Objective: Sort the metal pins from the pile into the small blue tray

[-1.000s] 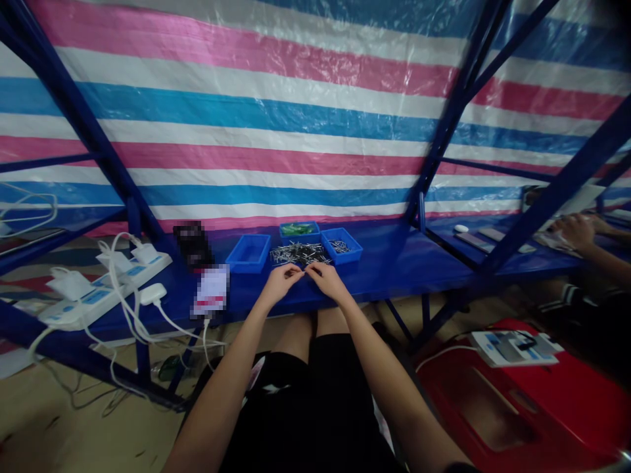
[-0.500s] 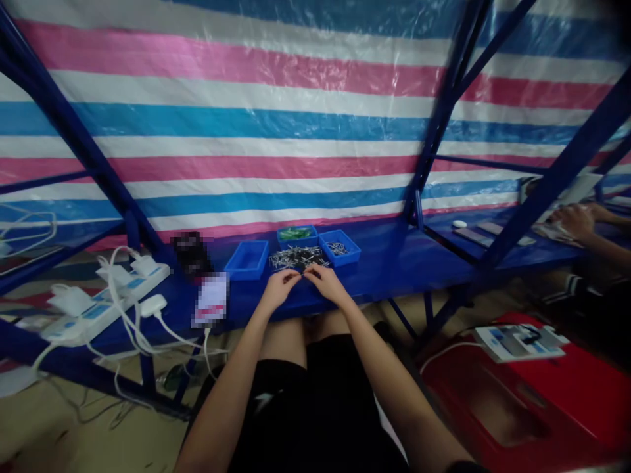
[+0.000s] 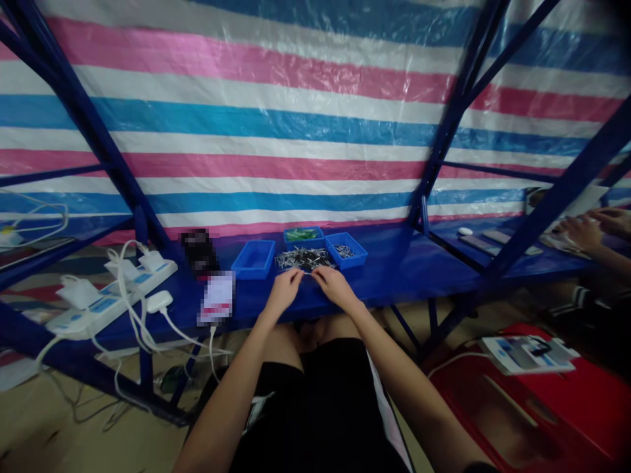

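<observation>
My left hand (image 3: 284, 289) is at the table's front edge, thumb and fingers pinched. Facing it, my right hand (image 3: 336, 286) is closed in a similar pinch. A small thin pale rod (image 3: 307, 272) spans the narrow gap between the fingertips; its exact kind is too small to make out. Just beyond the hands lies a loose pile of small silver and black pieces (image 3: 303, 258). Right of the pile, a blue tray (image 3: 355, 260) holds silver pieces. Behind it, another blue tray (image 3: 321, 240) contains something green. A third blue tray (image 3: 252, 273) stands empty on the left.
A white power strip (image 3: 113, 299) with plugs and tangled cables lies at left, beside a blurred phone-like object (image 3: 217, 297). Blue metal frame posts (image 3: 446, 131) rise from the blue table (image 3: 399, 269). At right are a co-worker's hands (image 3: 584, 230) and a red stool (image 3: 582, 401).
The view has shifted slightly, so the table things appear farther right. My hands stay by the pile, and the thin rod between the fingertips now shows more clearly.
</observation>
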Available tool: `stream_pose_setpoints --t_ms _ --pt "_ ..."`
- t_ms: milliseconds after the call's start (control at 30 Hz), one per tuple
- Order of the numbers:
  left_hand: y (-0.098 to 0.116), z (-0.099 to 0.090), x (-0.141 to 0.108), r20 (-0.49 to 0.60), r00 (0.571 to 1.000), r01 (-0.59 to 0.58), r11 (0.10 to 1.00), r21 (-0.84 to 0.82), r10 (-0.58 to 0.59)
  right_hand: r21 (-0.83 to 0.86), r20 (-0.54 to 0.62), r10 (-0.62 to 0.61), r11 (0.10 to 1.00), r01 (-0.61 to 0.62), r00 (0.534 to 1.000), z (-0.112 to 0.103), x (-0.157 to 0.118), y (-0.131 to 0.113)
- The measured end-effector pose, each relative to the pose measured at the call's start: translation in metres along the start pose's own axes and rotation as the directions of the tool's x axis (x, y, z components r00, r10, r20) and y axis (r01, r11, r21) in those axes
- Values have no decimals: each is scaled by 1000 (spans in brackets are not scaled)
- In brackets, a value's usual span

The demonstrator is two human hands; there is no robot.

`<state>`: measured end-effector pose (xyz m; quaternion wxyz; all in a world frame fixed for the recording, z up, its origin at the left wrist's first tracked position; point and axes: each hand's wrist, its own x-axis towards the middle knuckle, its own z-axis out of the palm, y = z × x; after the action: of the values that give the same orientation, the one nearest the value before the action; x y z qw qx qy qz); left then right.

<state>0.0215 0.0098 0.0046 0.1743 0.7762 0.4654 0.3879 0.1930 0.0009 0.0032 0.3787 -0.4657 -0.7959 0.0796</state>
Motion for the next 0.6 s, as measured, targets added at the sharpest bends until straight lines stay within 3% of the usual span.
stream_pose_setpoints --t_ms 133,233,333,433,533,600 --pt "-5 -9 7 -5 998 57 989 139 -57 -226 -43 2 974 -12 999 -35 15 10" --pt "-14 -16 13 -40 991 132 928 349 -126 -363 -237 106 912 -190 966 -67 30 30" --pt "-19 -15 20 -17 982 168 828 536 -188 -413 -289 181 862 -293 940 -79 33 43" --pt "-20 -7 28 2 982 146 768 623 -189 -312 -248 144 924 -219 958 -61 25 39" --pt "-18 -4 30 15 983 132 756 642 -184 -81 -131 72 993 -83 989 -26 17 27" --pt "-18 -5 28 4 985 129 765 631 -170 33 -77 79 997 -76 994 -5 13 21"
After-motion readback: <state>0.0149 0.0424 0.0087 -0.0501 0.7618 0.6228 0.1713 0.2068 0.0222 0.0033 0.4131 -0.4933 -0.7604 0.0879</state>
